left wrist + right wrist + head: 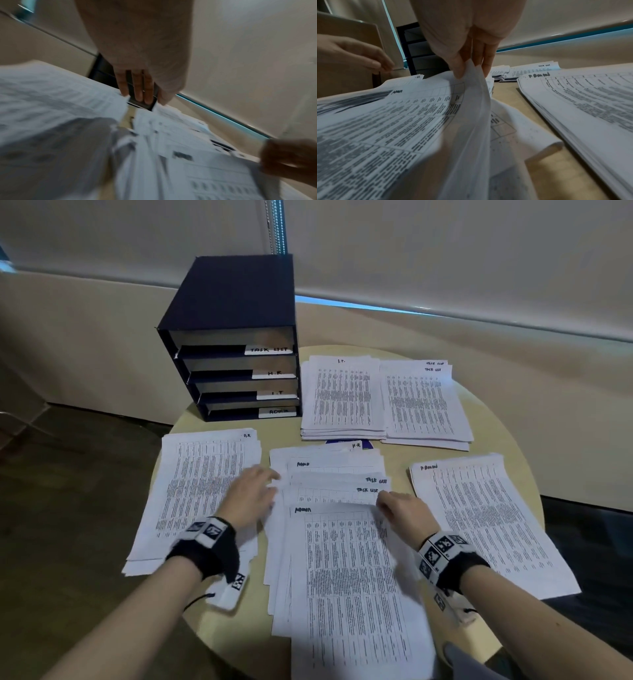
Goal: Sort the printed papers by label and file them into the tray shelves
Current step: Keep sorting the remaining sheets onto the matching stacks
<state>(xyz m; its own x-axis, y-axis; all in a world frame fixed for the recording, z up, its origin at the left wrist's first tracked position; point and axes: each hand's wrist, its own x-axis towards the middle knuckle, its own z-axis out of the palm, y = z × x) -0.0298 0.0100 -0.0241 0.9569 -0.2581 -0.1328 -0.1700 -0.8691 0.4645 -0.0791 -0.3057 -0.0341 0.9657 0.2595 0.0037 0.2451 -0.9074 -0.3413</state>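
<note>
A mixed pile of printed papers [329, 474] lies fanned in the table's middle, with an ADMIN sheet [349, 577] on top. My right hand [400, 508] pinches that sheet's upper right corner [471, 75] between thumb and fingers and lifts it. My left hand [253, 494] hovers with straight fingers [139, 88] between the H.R pile [202, 484] and the mixed pile, holding nothing. Sorted piles lie around: I.T [342, 395], TASK LIST [424, 402], ADMIN [486, 518]. The dark blue tray shelf unit [236, 337] stands at the back left, its four shelves labelled.
The round beige table [397, 453] holds everything, and the papers overhang its left and right edges. A wall with a window blind [445, 251] runs close behind. A dark round object [366, 444] peeks out from under the piles.
</note>
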